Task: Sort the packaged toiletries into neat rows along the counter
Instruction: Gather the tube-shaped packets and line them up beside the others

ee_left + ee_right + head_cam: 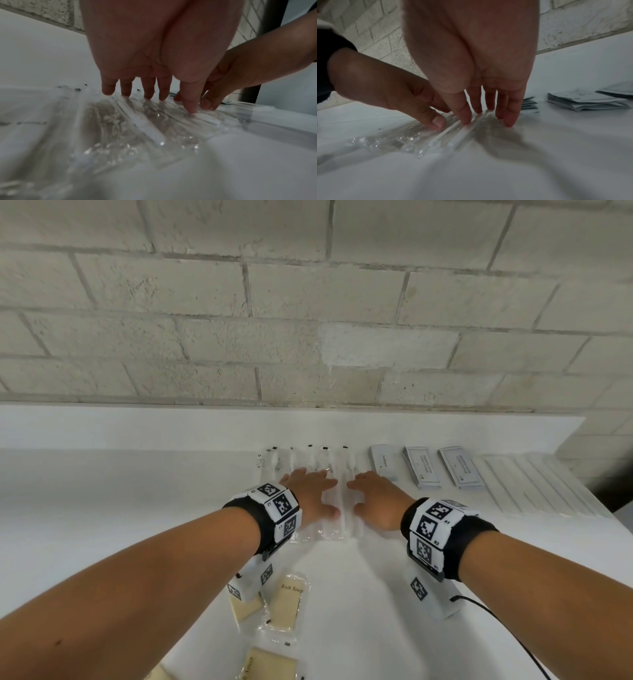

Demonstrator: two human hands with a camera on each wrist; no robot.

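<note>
Several clear-wrapped toothbrush packets (337,525) lie side by side at the middle back of the white counter (137,491). My left hand (317,494) lies flat on them, its straight fingertips (126,92) pressing the clear film (145,125). My right hand (371,494) sits just to its right, fingers (510,119) straight and touching the counter, the thumb on a packet with a white handle (453,138). One packet shows in the gap between the two hands. Neither hand grips anything.
Grey sachet stacks stand right of my hands: toothpaste (383,462) and two shampoo piles (423,465) (460,465). Long white packets (534,484) fill the far right by the counter's end. Bath soap bars (286,604) lie near me. A brick wall (308,320) backs the counter.
</note>
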